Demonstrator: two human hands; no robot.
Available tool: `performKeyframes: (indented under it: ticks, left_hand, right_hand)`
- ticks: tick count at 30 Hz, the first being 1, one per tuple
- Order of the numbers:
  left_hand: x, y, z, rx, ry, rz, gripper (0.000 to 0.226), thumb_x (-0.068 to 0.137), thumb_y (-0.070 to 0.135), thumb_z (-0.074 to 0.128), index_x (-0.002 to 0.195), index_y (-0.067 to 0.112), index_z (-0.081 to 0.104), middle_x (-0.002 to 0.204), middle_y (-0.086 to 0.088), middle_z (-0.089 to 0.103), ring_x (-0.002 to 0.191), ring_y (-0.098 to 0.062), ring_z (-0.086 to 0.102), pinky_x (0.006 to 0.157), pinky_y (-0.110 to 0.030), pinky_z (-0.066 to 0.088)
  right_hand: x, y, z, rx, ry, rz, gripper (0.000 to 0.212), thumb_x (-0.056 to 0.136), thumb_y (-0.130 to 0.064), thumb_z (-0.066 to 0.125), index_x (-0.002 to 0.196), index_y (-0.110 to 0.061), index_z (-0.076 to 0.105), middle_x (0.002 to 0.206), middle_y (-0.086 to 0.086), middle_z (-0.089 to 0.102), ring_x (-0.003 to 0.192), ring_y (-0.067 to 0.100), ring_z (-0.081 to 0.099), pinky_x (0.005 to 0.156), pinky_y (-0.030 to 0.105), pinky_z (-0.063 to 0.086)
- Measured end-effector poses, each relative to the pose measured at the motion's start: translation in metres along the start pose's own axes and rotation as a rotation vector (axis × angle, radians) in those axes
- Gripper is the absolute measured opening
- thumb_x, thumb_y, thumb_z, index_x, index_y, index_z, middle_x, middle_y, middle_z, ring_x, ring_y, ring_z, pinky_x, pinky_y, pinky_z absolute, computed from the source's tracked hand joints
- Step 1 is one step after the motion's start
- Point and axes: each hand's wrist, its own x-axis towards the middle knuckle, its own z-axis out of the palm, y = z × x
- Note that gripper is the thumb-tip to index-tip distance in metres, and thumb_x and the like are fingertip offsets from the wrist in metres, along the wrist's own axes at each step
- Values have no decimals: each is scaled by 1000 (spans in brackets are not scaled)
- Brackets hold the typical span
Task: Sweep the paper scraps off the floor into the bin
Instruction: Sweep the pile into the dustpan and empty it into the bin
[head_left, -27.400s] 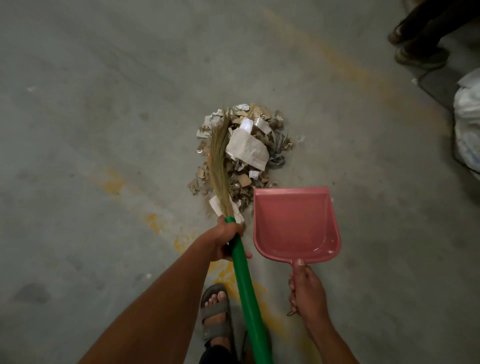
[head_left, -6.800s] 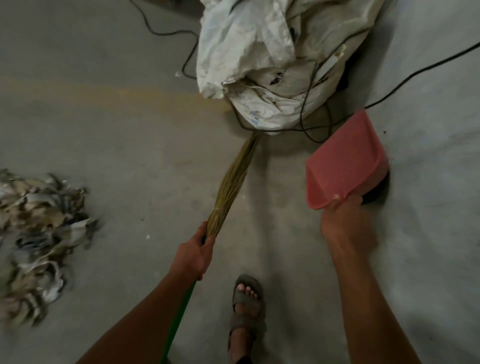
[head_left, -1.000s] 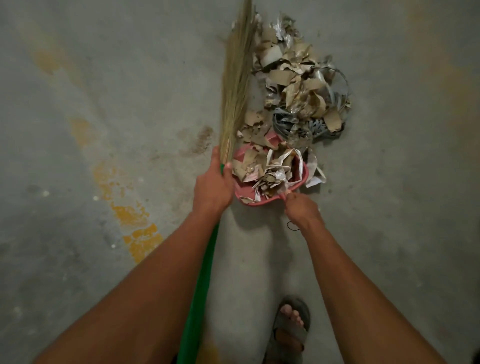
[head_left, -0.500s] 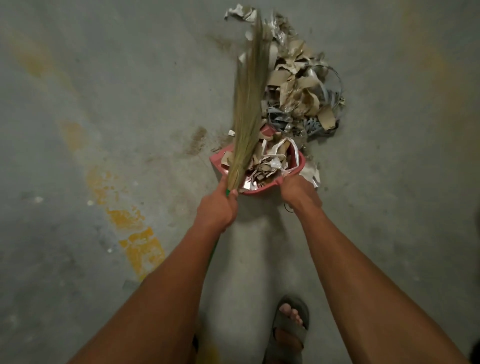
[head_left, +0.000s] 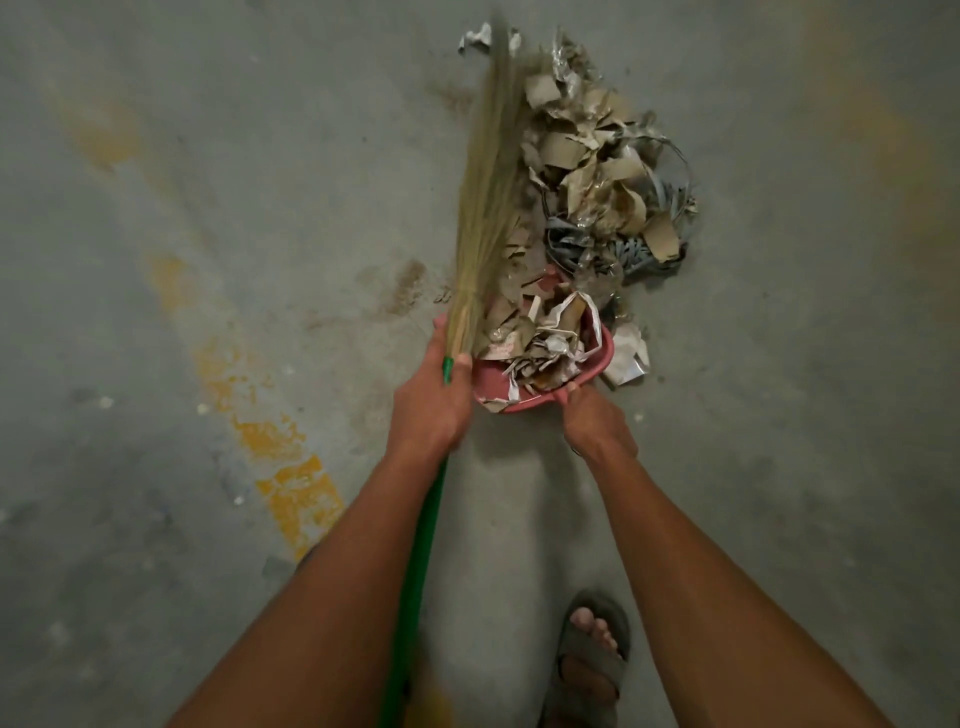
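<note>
1. Paper scraps (head_left: 597, 171) lie in a heap on the concrete floor (head_left: 208, 208) in the upper middle of the frame, torn brown and white pieces mixed with grey strips.
2. More of the scraps fill a pink dustpan (head_left: 597, 358), which sits just below the heap at the centre of the frame, its open edge toward the pile.
3. A crumpled white piece (head_left: 628, 353) lies on the floor just to the right of the dustpan.
4. The right hand (head_left: 597, 423) is curled round the dustpan's handle at its lower right corner.
5. The left hand (head_left: 431, 405) grips a broom (head_left: 488, 182) where the green handle (head_left: 421, 561) meets the straw bristles.
6. The bristles run upward along the left side of the heap, touching it, and their tip is blurred near the top edge.
7. The green handle runs down under the left forearm to the bottom edge.
8. A foot in a grey sandal (head_left: 592, 660) stands at the lower right, below the right forearm.
9. Worn yellow paint (head_left: 291, 478) streaks the floor at the left of the frame.
</note>
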Motion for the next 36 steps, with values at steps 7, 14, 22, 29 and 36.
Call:
performKeyframes:
  ticks: [7,14,22,29,36]
  left_hand:
    - [99,21,11,377,-3,67,66,107,53,38,164,47,6,131,-22,64,98,-40,69,89,-54,61]
    - [104,-7,22,511,-111,78,69,105,55,39,165,48,6,135,-30,60,113,-48,64,101,-53,55]
    - [76,-32,-3,483,-163,101,66,109,50,40,166,46,9,127,-23,67,71,-31,68,71,-41,64]
    - [51,-34,-11,336,-184,54,63,109,49,43,165,48,16,124,-17,66,69,-30,71,60,-40,65]
    - [32,-41,-15,201,38,105,62,108,55,41,163,53,14,110,-13,68,79,-35,68,82,-45,61]
  right_hand:
    - [4,28,9,-1,47,30,54,106,-61,24,129,-28,60,139,16,64,124,40,61,93,49,45]
    - [18,1,-4,-6,82,19,50,108,-53,35,134,-20,63,141,17,62,127,40,60,94,47,45]
    - [19,-30,-27,15,146,64,49,112,-44,34,141,-12,58,144,17,58,132,41,56,103,48,43]
    - [24,-30,-16,-21,98,17,44,113,-43,33,122,-13,64,132,18,64,122,37,61,87,43,40]
    - [23,-17,-8,-14,76,-24,31,111,-45,40,107,-20,57,129,18,65,118,39,62,84,43,40]
